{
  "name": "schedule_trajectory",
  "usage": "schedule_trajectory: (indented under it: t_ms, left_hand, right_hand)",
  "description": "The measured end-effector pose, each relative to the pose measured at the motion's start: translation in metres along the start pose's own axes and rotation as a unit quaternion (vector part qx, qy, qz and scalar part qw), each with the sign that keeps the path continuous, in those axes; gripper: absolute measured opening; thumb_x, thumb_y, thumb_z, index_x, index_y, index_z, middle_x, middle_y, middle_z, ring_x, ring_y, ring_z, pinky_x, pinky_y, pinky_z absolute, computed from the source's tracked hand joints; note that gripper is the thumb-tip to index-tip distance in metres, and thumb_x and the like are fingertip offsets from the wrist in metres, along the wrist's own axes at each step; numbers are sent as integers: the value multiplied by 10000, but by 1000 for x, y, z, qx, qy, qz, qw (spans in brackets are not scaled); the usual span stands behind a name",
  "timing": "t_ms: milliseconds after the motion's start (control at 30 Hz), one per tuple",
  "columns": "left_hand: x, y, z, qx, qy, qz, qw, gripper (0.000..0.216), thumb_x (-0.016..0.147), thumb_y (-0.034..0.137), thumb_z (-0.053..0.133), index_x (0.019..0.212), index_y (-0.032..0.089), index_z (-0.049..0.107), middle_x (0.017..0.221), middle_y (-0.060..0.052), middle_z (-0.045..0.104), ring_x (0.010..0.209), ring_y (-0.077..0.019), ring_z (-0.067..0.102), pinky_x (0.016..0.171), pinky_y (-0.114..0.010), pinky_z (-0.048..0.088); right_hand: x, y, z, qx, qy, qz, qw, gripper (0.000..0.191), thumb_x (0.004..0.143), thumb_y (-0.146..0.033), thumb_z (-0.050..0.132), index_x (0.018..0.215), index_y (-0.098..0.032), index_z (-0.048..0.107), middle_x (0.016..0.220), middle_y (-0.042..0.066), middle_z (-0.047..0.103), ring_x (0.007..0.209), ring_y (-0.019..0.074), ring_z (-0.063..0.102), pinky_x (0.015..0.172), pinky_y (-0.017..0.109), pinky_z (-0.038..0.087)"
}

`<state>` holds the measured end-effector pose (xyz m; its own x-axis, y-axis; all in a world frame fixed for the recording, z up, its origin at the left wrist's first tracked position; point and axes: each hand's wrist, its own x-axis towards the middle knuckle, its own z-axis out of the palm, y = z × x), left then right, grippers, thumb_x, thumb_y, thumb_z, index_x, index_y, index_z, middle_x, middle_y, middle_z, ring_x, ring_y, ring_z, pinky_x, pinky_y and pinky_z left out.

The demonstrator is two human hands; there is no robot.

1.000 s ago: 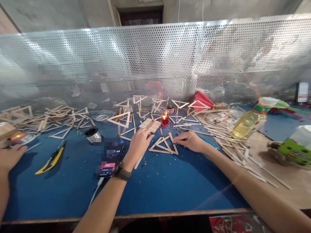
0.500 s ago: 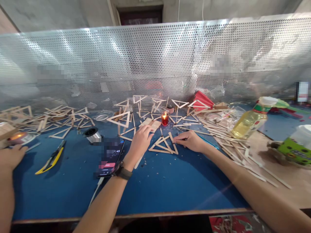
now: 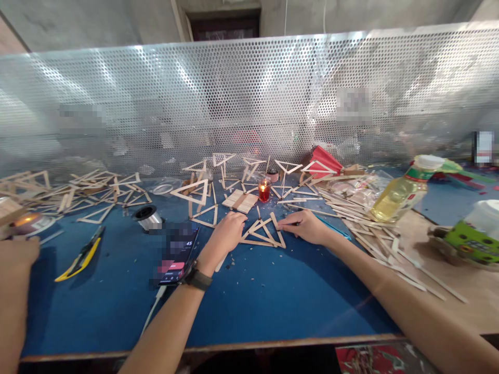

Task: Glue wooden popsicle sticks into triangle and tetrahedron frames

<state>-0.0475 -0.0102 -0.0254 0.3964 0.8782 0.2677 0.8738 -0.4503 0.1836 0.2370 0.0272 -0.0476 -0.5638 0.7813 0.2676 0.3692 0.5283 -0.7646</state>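
Observation:
A triangle of flat wooden sticks lies on the blue mat in front of me. My left hand, with a dark watch on the wrist, rests at the triangle's left corner with its fingers curled; what they hold is hidden. My right hand lies at the triangle's right corner, fingers pinched on a thin dark thing I cannot name. A small stack of sticks sits just beyond the triangle, next to a lit red candle.
Finished stick triangles and loose sticks litter the back and right. A phone, a wire spool and a yellow cutter lie left. An oil bottle lies right. Another person's hand is at far left.
My left hand reached forward to the stack of sticks, then drew back to the triangle's left corner with fingers curled. My right hand stayed put. The other person's hand slid lower.

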Motion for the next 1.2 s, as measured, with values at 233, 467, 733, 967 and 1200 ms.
schedule_trajectory:
  t_ms: [233,467,733,967,1200]
  left_hand:
    - [0,1,1,-14,10,5,1000,332,948,91,475,1171,182,704,1214,-117,719,1194,-272,628,1024,-423,522]
    - [-2,4,-4,-31,1,-3,1000,330,950,129,477,1194,181,694,1254,-134,704,1194,-287,624,1007,-439,535]
    - [-3,5,-4,-31,-4,0,1000,341,948,135,474,1206,188,689,1266,-132,698,1209,-293,608,1023,-462,527]
    - [-2,4,-3,-13,-4,-13,1000,301,953,133,486,1164,192,692,1205,-123,708,1155,-291,628,977,-442,539]
    - [-2,-3,2,9,33,-59,998,247,947,91,494,1078,185,681,1132,-127,692,1096,-272,650,951,-394,538]
  right_hand:
    - [0,-1,0,-16,1,-13,1000,416,934,-564,624,977,-210,837,896,70,802,522,117,566,511,257,455]
    - [-1,-4,-1,-12,-1,-7,1000,391,934,-548,631,974,-219,839,897,64,802,537,120,581,505,250,456]
    - [0,-4,0,-11,0,-5,1000,392,930,-553,635,964,-222,842,901,68,805,572,137,617,529,255,482]
    - [0,-2,0,-13,1,-6,1000,399,929,-564,629,972,-228,840,905,67,804,552,131,598,515,263,474]
    - [0,0,-1,-8,-1,-6,1000,372,925,-547,642,975,-237,841,908,65,804,576,141,619,526,262,483]
